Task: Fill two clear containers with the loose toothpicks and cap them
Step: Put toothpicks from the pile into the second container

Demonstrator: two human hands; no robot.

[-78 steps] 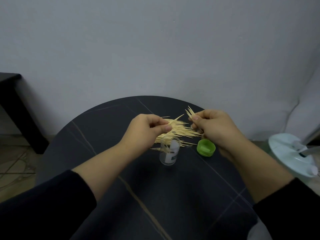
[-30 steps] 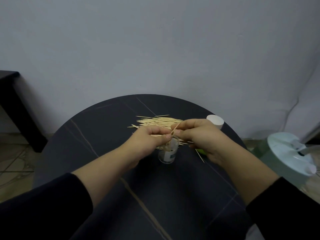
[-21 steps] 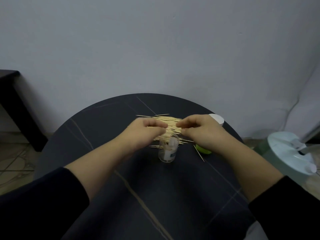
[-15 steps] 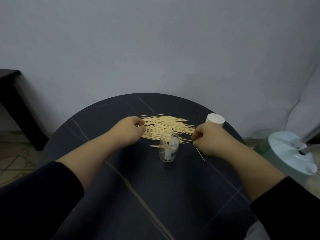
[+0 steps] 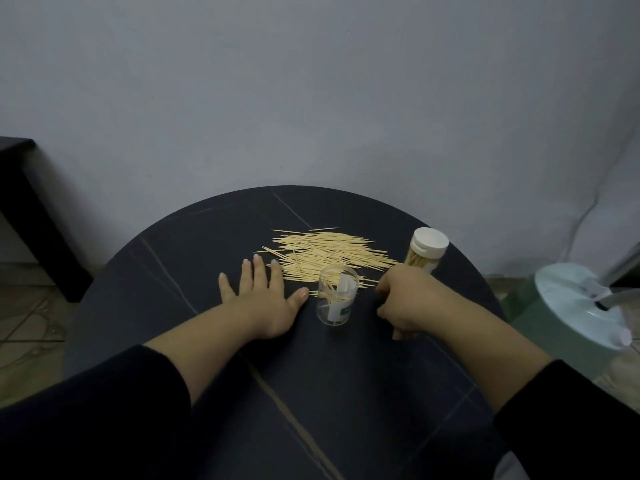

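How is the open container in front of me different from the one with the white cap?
The open container has no lid; the capped container wears a white cap. The open container holds a few toothpicks; the capped container looks packed. Both are clear and stand upright on the table.

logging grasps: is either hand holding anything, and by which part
Left hand lies flat on the table, holding nothing. Right hand is curled; any hold is hidden.

On the tabletop (image 5: 173, 271) we find the toothpicks (image 5: 329, 254) behind the open container (image 5: 337, 296) (some lie in it), the capped container (image 5: 427, 251) right of them, our left hand (image 5: 259, 299) and right hand (image 5: 412, 303) flanking the open container.
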